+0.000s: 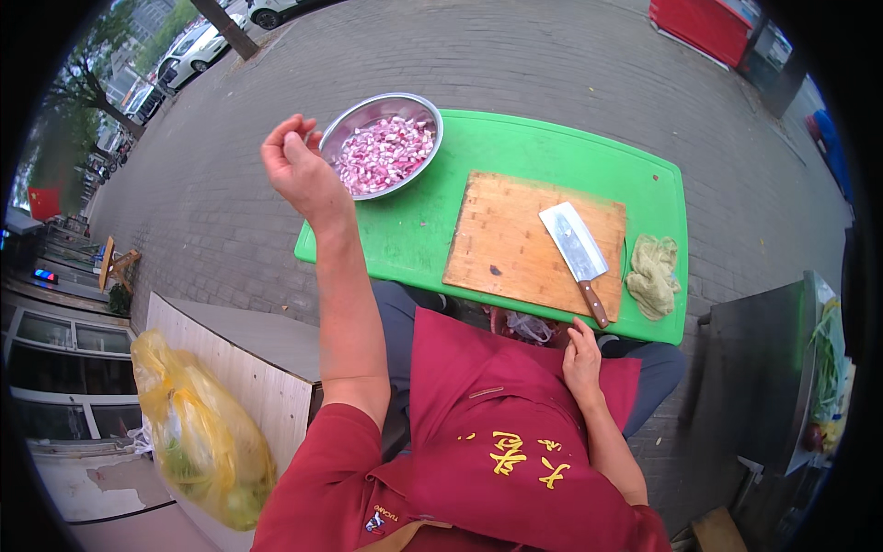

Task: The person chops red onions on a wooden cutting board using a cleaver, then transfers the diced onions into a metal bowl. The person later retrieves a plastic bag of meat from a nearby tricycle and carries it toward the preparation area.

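Observation:
A stainless-steel bowl (393,103) stands at the far left corner of a green plastic-topped table (407,234). It holds diced red onion (386,155). My left hand (298,165) is raised by the bowl's left rim, fingers curled; whether anything is pinched there is hidden. On a wooden cutting board (500,234) lies a cleaver (574,238), its brown handle (593,303) pointing towards me past the board's near edge. Just below the handle's end, my right hand (583,359) rests against my dark red apron (483,428), with nothing visible in it.
A crumpled cloth (652,276) lies right of the board. Left of me, a yellow plastic bag (207,441) with greens sits on a pale wooden surface (241,352). A dark metal stand (752,366) bearing vegetables is at the right. Paving (538,62) surrounds the table.

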Demonstrator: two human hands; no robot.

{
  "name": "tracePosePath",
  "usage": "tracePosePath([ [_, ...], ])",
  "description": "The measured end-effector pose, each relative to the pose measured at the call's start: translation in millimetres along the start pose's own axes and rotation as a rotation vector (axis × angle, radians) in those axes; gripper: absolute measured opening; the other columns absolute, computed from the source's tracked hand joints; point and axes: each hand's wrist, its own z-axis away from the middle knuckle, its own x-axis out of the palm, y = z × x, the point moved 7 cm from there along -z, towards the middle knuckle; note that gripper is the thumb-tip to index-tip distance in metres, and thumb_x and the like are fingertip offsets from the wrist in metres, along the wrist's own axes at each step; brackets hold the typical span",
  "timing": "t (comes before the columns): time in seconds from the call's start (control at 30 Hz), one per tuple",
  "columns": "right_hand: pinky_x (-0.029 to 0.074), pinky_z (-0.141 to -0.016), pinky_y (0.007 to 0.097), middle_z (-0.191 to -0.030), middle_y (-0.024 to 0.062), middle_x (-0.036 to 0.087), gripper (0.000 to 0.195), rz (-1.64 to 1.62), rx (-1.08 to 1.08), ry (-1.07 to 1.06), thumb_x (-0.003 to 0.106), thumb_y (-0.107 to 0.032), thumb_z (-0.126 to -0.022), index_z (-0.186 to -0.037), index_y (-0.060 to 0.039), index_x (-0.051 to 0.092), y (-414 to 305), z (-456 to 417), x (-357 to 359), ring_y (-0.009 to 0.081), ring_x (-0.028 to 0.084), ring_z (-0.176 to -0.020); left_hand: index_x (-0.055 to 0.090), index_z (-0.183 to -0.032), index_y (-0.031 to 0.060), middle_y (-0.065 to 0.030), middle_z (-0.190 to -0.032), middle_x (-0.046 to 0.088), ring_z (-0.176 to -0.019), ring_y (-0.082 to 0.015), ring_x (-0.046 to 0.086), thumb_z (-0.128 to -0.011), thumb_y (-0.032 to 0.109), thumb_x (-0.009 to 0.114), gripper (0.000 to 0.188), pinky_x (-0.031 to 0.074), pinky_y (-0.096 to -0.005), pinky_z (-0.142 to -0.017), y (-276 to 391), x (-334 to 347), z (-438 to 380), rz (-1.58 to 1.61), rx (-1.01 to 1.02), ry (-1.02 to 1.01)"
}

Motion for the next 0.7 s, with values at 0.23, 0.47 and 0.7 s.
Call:
tracePosePath([
  [0.23,0.053,-0.102,0.0393,-0.136,0.0225,0.063,0.028,-0.014,0.068,0.145,0.054,0.012,-0.091,-0.116,0.0101,0.067,-7,19,-69,0.0366,0.065,-0.122,0.058,-0.135,0.0001,-0.0246,-0.122,0.065,-0.119,-0.0409,0.059,-0.102,0.016,0.057,0.037,0.048,-0.0491,-0.103,-206,-64,-48,-1.376,0.508,-0.672],
  [0.47,0.053,-0.101,0.0381,-0.139,0.0197,0.063,0.029,0.191,0.126,0.205,0.053,0.010,-0.094,-0.119,0.0085,0.066,15,38,-135,0.0347,0.065,-0.121,0.068,-0.124,0.0020,-0.0216,-0.120,0.067,-0.104,-0.0359,0.069,-0.090,0.011,0.072,0.036,0.054,-0.0455,-0.094,-258,-99,81,-1.097,0.017,-1.017],
  [0.7,0.053,-0.099,0.0381,-0.139,0.0219,0.062,0.030,0.205,0.054,0.090,0.053,0.012,-0.091,-0.118,0.0097,0.066,17,8,-125,0.0357,0.066,-0.120,0.069,-0.120,0.0047,-0.0242,-0.120,0.063,-0.109,-0.0396,0.066,-0.086,0.004,0.071,0.034,0.055,-0.0486,-0.094,-313,-136,141,-1.194,-0.102,-1.174],
])
